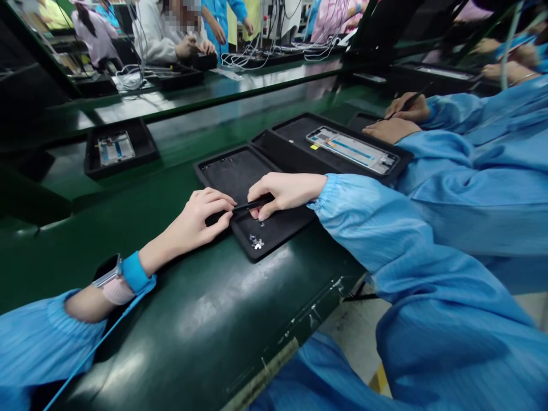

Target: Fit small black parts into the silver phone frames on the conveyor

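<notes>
ok so we've got our left hand w/ thumb & fingertips pinching one end of a slim black tool (tweezers or a pen-type thing, can't tell which), and our right hand bunched round the other end, thumb and fingers closed in on it. Tool's held sideways over the near black tray, left end abt at the rim. Biggest risk imo is the tiny silvery pieces loose near the tray's front corner, just below our right fingertips: if the tool slips or one hand tugs harder than the other, a knuckle prob sweeps thru them and they scatter, maybe over the low rim onto the green bench. Can't tell if there's a bit under our right thumb too, so a careless lift might drop one. Also our right sleeve comes in right by the rim, so that loose cuff could nudge the tray, and the phone frame in the next tray is close enough 2 get bumped. Blue wrist cord on our left arm might snag & jerk that hand, tbh.
</notes>
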`<state>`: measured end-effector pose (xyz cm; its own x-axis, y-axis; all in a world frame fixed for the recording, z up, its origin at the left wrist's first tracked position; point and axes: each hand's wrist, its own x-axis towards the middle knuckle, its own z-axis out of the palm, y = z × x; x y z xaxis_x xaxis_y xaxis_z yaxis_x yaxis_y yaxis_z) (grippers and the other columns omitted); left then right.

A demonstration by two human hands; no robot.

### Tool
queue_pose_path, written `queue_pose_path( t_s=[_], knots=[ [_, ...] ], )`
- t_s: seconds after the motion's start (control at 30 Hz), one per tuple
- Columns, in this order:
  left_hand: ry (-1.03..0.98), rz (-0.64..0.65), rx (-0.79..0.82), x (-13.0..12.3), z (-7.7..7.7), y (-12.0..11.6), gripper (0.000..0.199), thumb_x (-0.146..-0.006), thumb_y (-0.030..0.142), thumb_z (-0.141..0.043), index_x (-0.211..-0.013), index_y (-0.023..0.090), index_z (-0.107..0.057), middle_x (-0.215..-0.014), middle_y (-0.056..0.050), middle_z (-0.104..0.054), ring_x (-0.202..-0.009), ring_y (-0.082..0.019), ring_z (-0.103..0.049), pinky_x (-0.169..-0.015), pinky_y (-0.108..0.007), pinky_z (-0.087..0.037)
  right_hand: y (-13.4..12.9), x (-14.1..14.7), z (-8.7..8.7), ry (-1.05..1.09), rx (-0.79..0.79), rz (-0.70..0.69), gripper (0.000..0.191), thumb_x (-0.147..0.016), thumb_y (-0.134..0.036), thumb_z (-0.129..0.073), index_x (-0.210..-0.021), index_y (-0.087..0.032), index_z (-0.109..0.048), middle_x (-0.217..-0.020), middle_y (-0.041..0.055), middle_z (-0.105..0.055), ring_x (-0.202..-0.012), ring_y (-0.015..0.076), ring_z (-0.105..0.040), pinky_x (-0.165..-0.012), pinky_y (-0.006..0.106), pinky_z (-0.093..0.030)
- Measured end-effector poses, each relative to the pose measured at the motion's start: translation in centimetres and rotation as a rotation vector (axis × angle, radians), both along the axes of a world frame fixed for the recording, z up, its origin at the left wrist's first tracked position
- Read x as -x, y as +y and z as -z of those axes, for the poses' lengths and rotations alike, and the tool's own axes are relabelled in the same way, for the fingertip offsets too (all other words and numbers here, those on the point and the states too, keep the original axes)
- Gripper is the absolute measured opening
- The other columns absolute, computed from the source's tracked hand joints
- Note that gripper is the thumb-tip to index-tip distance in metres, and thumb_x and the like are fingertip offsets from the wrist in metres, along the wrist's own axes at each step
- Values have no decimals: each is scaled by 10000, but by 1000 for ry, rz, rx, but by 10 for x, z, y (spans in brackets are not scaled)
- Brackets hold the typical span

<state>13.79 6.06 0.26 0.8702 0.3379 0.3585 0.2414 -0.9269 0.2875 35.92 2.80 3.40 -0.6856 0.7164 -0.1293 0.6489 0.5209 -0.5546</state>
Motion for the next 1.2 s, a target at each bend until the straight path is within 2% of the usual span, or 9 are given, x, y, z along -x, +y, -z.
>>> queue_pose_path(
  t_s=[0.37, 0.63, 0.77, 0.97, 1.1, 1.2],
  knots=[
    [-11, -2, -6, -1, 1, -1, 195, -861, 233, -422, -867, 183, -611, -949, -44, -652, -937, -184, -550, -860, -337, -382, 1, -2, -4, -26, -12, 79, 90, -708, -186, -666, -774, -127, -650, -700, -16, -621, -662, 101, -538, -626, 200, -368],
    [-17, 14, 11, 0, 0, -2, 180, -865, 210, -428, -882, 177, -604, -945, -42, -652, -937, -175, -553, -874, -338, -374, 2, -5, -3, -11, 3, 94, 195, -745, -300, -630, -808, -118, -663, -767, 21, -650, -743, 139, -564, -684, 226, -379],
    [-1, 2, 28, 0, -1, -3, 188, -869, 206, -416, -860, 179, -602, -963, -41, -655, -948, -174, -554, -897, -350, -369, 3, -5, -3, -1, 20, 115, 191, -764, -291, -587, -809, -117, -651, -771, 25, -640, -756, 144, -560, -698, 228, -376],
    [-61, -14, 0, 0, -3, -5, 174, -862, 188, -425, -876, 166, -596, -973, -58, -650, -972, -188, -536, -896, -359, -406, 4, 1, -6, 25, 65, 192, 264, -747, -367, -541, -765, -114, -613, -709, 18, -585, -694, 138, -516, -664, 236, -376],
    [-171, -150, -55, 25, -13, -13, 167, -860, 206, -430, -903, 181, -589, -1008, -67, -634, -1008, -192, -516, -901, -353, -428, -5, 11, -11, 26, 104, 258, 415, -709, -540, -535, -724, -134, -617, -688, 21, -590, -684, 155, -525, -652, 250, -385],
    [-108, -303, -89, 71, -22, -19, 175, -856, 227, -450, -927, 198, -607, -1005, -53, -636, -1024, -188, -518, -926, -346, -416, -5, 8, -9, 12, 99, 287, 522, -660, -652, -533, -758, -150, -635, -727, 39, -613, -716, 184, -544, -663, 262, -394]
  ],
)
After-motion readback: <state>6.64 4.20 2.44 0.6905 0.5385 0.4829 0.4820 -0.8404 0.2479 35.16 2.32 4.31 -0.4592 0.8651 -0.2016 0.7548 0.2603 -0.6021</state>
